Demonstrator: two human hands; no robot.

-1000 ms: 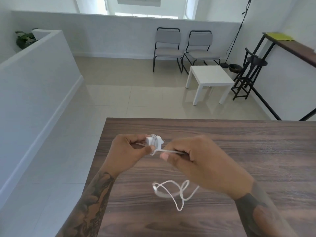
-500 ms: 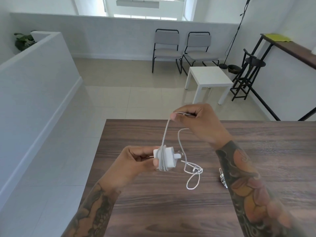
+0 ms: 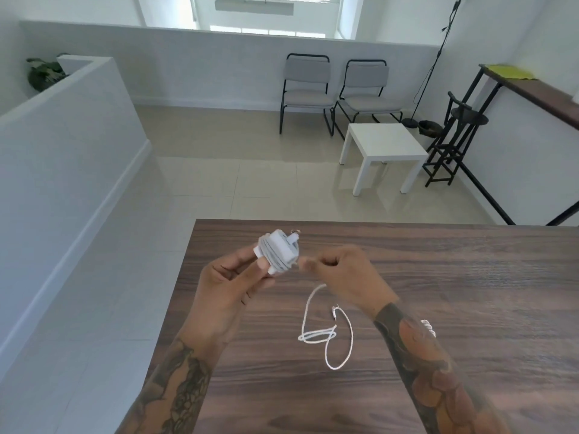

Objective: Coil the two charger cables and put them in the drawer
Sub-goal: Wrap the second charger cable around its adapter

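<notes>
Above the table's (image 3: pixel 470 277) far-left corner, the left hand (image 3: pixel 232 283) grips the charger (image 3: pixel 279 252); the right hand (image 3: pixel 338 270) pinches its cable (image 3: pixel 316 335), mid-wrap; slack lies nearer; next, probably another turn.

Dark wooden table (image 3: pixel 470 277) bears a loose white cable (image 3: pixel 326 336) (another, perhaps, behind the forearm).

two grey chairs (image 3: pixel 340 89) behind a white side table (image 3: pixel 383 145) (black stool (image 3: pixel 460 133) beside it), tiled floor.
</notes>
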